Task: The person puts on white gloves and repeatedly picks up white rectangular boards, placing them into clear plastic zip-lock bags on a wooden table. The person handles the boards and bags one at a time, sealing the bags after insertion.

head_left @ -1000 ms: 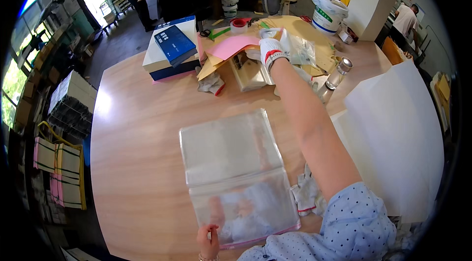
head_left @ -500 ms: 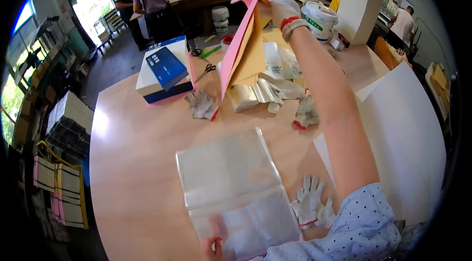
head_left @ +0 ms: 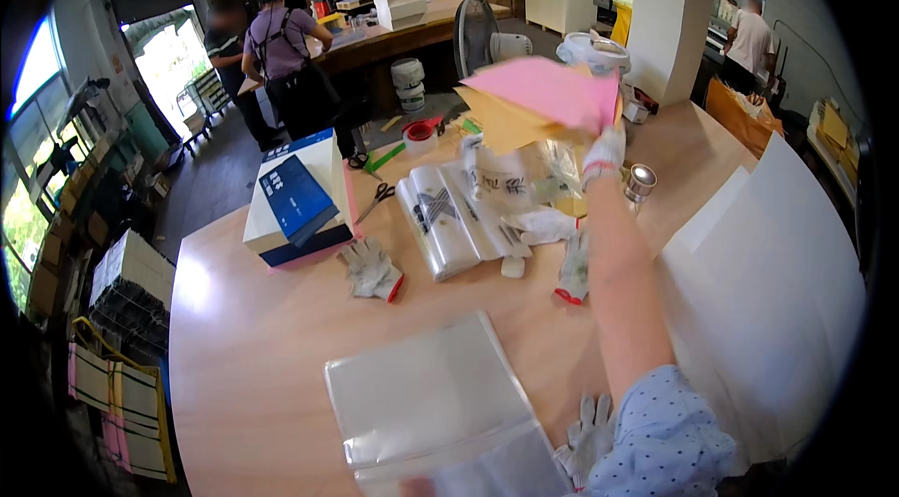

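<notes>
Overhead, right hand (head_left: 604,152) lifts pink sheets (head_left: 548,89).

White-and-blue box (head_left: 298,202) beside clear bag rolls (head_left: 448,216)

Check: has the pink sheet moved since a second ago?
Yes. The pink sheet has been lifted off the table by the right hand, now held above the plastic rolls.

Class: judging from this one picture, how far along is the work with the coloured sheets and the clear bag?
Done: the right hand has the pink and tan sheets lifted clear of the table. In hand: it holds them in the air, while the clear bag lies flat near the lower edge. Left: nothing coloured shows inside the bag. The left hand is barely visible at the bottom edge.
</notes>
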`<state>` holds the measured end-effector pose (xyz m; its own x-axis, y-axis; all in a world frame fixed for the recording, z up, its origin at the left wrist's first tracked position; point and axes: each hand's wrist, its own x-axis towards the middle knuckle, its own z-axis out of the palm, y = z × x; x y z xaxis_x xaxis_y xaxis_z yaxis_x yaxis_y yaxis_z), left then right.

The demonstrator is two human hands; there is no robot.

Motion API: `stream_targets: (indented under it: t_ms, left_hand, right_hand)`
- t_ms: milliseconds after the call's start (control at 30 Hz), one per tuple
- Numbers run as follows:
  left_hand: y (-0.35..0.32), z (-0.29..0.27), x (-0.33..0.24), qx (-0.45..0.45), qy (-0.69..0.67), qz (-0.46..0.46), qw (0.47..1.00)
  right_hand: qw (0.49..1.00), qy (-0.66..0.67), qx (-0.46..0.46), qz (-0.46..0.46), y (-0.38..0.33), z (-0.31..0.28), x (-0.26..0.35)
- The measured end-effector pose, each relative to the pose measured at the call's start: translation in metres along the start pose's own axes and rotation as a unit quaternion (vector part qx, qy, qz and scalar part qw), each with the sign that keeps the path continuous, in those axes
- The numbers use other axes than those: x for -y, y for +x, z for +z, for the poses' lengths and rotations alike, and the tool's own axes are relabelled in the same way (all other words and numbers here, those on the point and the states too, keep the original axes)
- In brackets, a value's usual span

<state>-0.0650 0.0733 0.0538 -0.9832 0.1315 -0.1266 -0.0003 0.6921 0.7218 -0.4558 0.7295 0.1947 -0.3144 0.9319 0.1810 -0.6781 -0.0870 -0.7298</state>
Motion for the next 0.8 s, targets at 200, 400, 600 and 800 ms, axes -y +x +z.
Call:
stream_targets:
  t_ms: [200, 400, 600, 800]
  left_hand:
    - [0.027, -0.003, -0.015, 0.007, 0.021, -0.016, 1.0]
    - [0.028, 0.003, -0.017, 0.012, 0.03, -0.041, 0.999]
    - [0.032, 0.004, -0.018, 0.017, 0.017, -0.025, 0.999]
    - [0.03, 0.004, -0.012, 0.004, 0.01, -0.046, 0.999]
  right_hand:
    - [0.984, -0.028, -0.168, 0.057, 0.013, -0.129, -0.112]
    - [0.968, 0.037, -0.215, 0.125, -0.023, -0.13, -0.108]
    - [0.975, -0.205, -0.06, 0.061, -0.113, -0.069, -0.126]
    - [0.686, -0.64, 0.319, -0.13, -0.124, 0.008, -0.122]
